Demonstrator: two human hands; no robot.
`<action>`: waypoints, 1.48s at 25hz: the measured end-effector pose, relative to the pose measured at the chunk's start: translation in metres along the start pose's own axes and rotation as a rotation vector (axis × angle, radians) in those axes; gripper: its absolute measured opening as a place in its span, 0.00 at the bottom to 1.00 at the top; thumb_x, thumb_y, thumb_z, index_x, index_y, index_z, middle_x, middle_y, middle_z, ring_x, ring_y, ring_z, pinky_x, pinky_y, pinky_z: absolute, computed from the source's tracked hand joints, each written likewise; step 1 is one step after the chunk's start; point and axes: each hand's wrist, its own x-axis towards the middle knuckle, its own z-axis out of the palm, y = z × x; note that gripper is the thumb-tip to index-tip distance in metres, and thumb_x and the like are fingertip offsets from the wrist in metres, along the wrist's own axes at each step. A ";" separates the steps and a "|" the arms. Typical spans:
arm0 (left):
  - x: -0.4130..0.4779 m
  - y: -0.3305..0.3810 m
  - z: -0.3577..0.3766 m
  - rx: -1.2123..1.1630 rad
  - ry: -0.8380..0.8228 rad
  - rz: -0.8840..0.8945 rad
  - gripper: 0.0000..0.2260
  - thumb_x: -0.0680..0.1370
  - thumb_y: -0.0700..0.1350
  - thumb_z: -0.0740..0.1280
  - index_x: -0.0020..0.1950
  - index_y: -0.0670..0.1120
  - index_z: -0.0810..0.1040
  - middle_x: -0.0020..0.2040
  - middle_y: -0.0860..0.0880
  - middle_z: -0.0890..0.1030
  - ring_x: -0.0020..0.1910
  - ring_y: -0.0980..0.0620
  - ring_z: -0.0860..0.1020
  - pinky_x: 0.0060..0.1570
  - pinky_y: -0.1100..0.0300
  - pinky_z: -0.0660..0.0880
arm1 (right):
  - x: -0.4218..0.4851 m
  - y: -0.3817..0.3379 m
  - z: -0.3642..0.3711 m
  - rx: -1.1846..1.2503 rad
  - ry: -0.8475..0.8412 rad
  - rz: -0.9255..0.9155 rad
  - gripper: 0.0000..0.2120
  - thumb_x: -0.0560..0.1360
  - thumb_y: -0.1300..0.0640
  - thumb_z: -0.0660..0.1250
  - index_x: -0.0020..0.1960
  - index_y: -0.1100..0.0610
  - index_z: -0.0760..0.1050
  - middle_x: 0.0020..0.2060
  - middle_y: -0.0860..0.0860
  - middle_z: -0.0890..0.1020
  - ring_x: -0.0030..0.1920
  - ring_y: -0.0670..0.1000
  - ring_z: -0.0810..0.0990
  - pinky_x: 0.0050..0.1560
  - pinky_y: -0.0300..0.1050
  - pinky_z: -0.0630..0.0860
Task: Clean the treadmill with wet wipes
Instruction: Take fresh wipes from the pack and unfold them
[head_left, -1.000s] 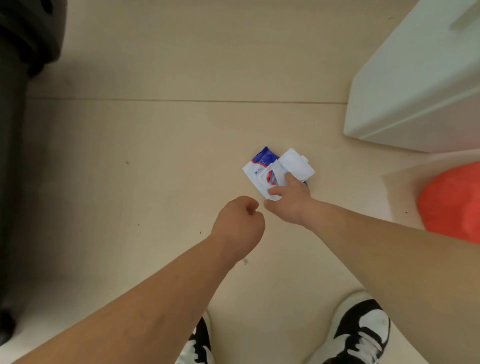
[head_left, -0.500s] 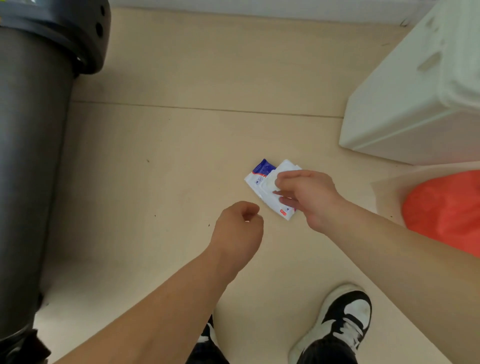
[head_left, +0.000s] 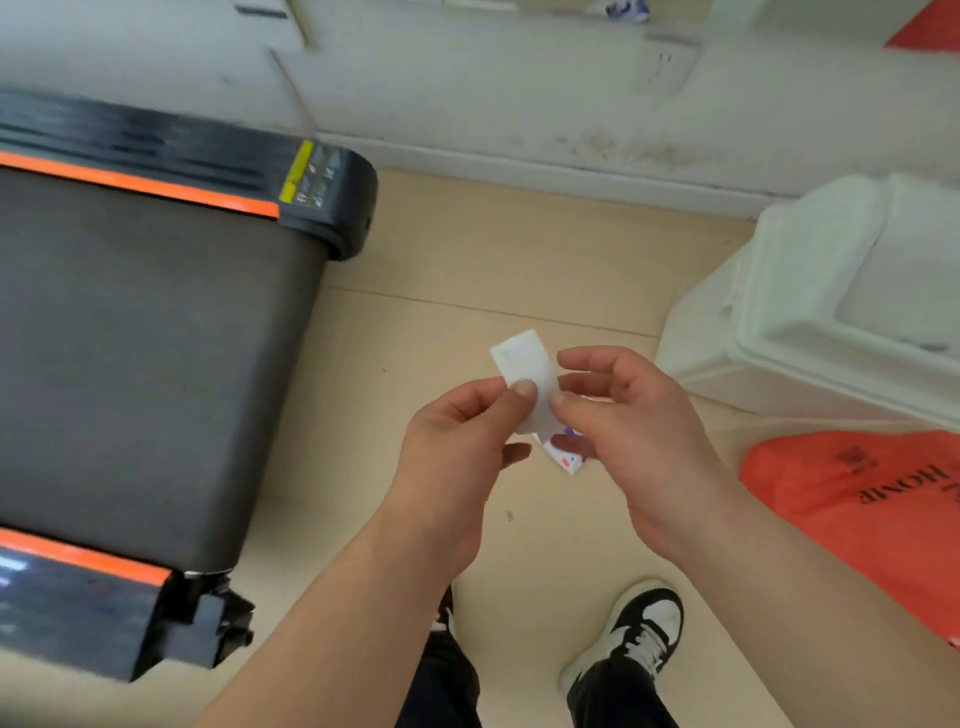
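A folded white wet wipe (head_left: 525, 369) is held up in front of me, above the floor. My left hand (head_left: 457, 447) pinches its left edge between thumb and fingers. My right hand (head_left: 628, 431) pinches its right edge. Below them the wet wipe pack (head_left: 563, 457), white with blue and red print, lies on the beige floor, mostly hidden by my right hand. The treadmill (head_left: 145, 353), a dark belt with orange side stripes and black end caps, fills the left side of the view.
A white plastic bin (head_left: 831, 312) stands at the right near the wall. An orange plastic bag (head_left: 872, 499) lies on the floor below it. My black-and-white shoes (head_left: 639, 629) are at the bottom. A white wall with a baseboard (head_left: 519, 161) runs behind.
My right hand lifted a wipe from the pack on the floor, and my left hand rose and took hold of it too. The view tilted up, showing the treadmill and wall.
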 end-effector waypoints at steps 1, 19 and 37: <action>-0.025 0.021 0.000 0.011 0.013 0.028 0.04 0.78 0.44 0.72 0.46 0.46 0.86 0.47 0.44 0.87 0.46 0.50 0.82 0.49 0.52 0.75 | -0.025 -0.023 0.003 -0.038 0.023 -0.055 0.12 0.76 0.61 0.72 0.53 0.45 0.83 0.49 0.46 0.86 0.50 0.48 0.85 0.53 0.49 0.82; -0.430 0.128 -0.029 -0.390 0.149 0.287 0.10 0.73 0.40 0.72 0.40 0.46 0.71 0.44 0.41 0.75 0.45 0.43 0.76 0.46 0.51 0.74 | -0.358 -0.201 -0.005 -0.134 -0.494 -0.113 0.07 0.81 0.56 0.69 0.50 0.57 0.86 0.46 0.54 0.88 0.51 0.60 0.86 0.56 0.61 0.83; -0.594 0.075 -0.254 -0.686 0.237 0.327 0.26 0.68 0.33 0.74 0.66 0.44 0.78 0.54 0.42 0.84 0.48 0.42 0.83 0.46 0.51 0.82 | -0.533 -0.124 0.204 -0.253 -0.766 -0.051 0.07 0.81 0.58 0.69 0.53 0.59 0.83 0.49 0.58 0.87 0.49 0.59 0.86 0.52 0.60 0.83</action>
